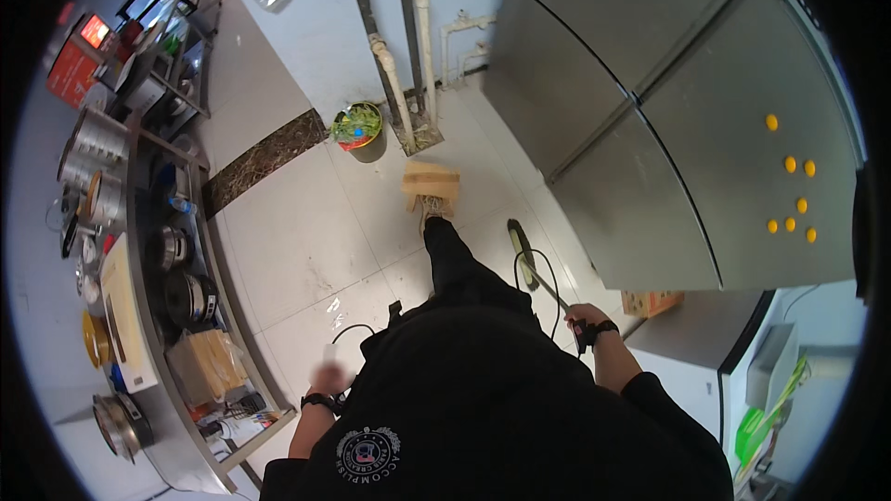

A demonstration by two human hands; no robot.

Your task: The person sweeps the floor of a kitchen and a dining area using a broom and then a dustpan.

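My right hand (pixel 585 314) grips the thin handle of a broom (pixel 521 250). The broom's long dark head rests on the tiled floor, in front of the refrigerator. A black cable loops around near its handle. My left hand (pixel 328 377) is low at my left side, beside my dark top; it is blurred. A pale object at its fingertips (pixel 330 353) meets a black cable; whether the fingers close on it is unclear. Beyond my trouser leg (pixel 452 254) stands a tan wooden-looking object (pixel 431 181), perhaps a small stool, with stringy pale material at its near side.
A bin (pixel 369 146) filled with greens and litter stands by the pipes (pixel 393 76). On the right is a large steel refrigerator (pixel 668 174) with yellow round magnets. At the left a steel worktable (pixel 150 278) bears pots and a cutting board (pixel 125 313), with pans and cardboard below.
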